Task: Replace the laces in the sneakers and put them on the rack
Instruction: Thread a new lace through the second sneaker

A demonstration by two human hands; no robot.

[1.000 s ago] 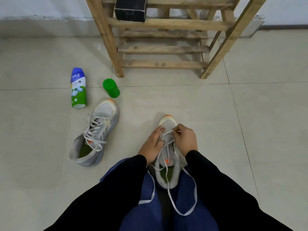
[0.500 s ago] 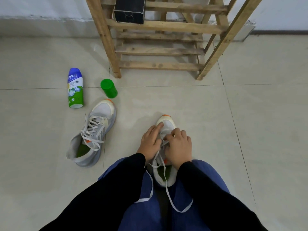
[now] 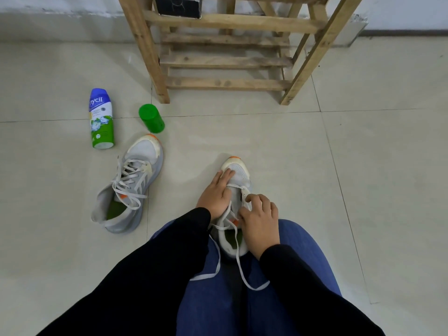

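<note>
Resting on the pale tiled floor (image 3: 363, 166) at the far left is a blue-and-green bottle (image 3: 101, 118), its blue end pointing toward the wall. Just to its right stands a green cap (image 3: 151, 118), apart from the bottle. Below these two lies a laced sneaker (image 3: 131, 185), grey-white with an orange toe tip, toe aimed at the cap and its laces crossed and loosely tied over a green insole.

Further right, against the wall, stands the wooden rack (image 3: 225, 61), with a black box (image 3: 178, 6) on one of its upper slats (only the box's lower part is in view). Neither sneaker is on the rack.

In front of the rack, well apart from it, the second sneaker (image 3: 238, 172) sits on the floor between the person's knees, toe pointing away. The left hand (image 3: 214, 194) lies flat along the shoe's left side, fingers straight and together, pressing on the toe area. The lace (image 3: 242, 270) is only partly threaded: it crosses the upper eyelets, and its two loose ends trail back over the blue trousers (image 3: 303, 251). The right hand (image 3: 260, 221) rests over the shoe's right side, fingers curled, thumb and forefinger pinching the lace near a forward eyelet. Black sleeves (image 3: 157, 275) cover both forearms.
</note>
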